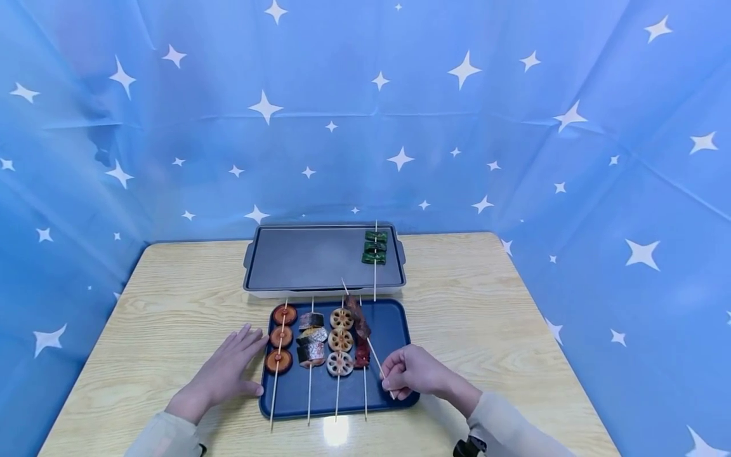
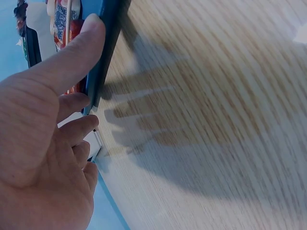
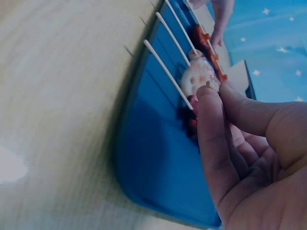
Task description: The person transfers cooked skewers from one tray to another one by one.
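Note:
My right hand [image 1: 412,373] pinches the lower end of a skewer of brown meat [image 1: 357,317] between thumb and fingertips. That skewer slants up to the left over the dark blue tray [image 1: 391,324] and overlaps a skewer of red pieces [image 1: 362,353] in the head view. Only the stick's tip shows between the fingertips in the right wrist view. At the tray's left edge lies my left hand [image 1: 225,370], fingers extended, its thumb [image 2: 91,36] on the rim. Beside it in the tray are skewers of round brown slices [image 1: 281,336], fish-like pieces with dark skin [image 1: 311,339] and lotus root slices [image 1: 341,340].
Behind the tray stands a grey griddle [image 1: 308,257] with handles at both sides. On its right part lies a skewer of green pieces [image 1: 375,247]. Several sticks overhang the tray's front edge. A blue star-patterned curtain [image 1: 320,139] surrounds the wooden table [image 1: 474,298].

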### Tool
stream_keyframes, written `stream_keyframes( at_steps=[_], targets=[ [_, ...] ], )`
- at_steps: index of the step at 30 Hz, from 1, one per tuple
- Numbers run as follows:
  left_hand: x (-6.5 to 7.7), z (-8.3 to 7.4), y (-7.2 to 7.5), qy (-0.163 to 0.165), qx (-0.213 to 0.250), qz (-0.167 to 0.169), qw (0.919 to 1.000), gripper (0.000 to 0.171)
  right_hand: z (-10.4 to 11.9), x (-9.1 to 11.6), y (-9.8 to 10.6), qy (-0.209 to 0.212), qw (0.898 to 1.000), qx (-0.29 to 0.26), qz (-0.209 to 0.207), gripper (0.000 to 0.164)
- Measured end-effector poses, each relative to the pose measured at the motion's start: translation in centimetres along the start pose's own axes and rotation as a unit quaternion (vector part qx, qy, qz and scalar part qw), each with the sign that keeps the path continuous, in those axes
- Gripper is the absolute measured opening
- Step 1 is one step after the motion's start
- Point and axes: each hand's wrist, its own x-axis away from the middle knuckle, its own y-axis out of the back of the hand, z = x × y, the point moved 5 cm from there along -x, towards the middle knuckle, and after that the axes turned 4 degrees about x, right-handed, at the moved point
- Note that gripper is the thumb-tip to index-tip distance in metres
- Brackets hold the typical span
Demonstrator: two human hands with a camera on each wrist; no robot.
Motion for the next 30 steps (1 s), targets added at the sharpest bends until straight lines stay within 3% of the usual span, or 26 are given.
stream_keyframes(
  at_steps=[12,30],
  targets=[
    [0.1,-0.3,0.2,-0.014,-0.007,-0.009,0.9998,0.092,-1.0,1.9,0.5,0.01,0.999,0.035,-0.006,0.008],
    [0.1,-0.1,0.1,-0.012,0.008,-0.006,0.9999,0.093,-2.4,3.4,1.8,-0.01,1.0,0.02,-0.007,0.01]
  ],
)
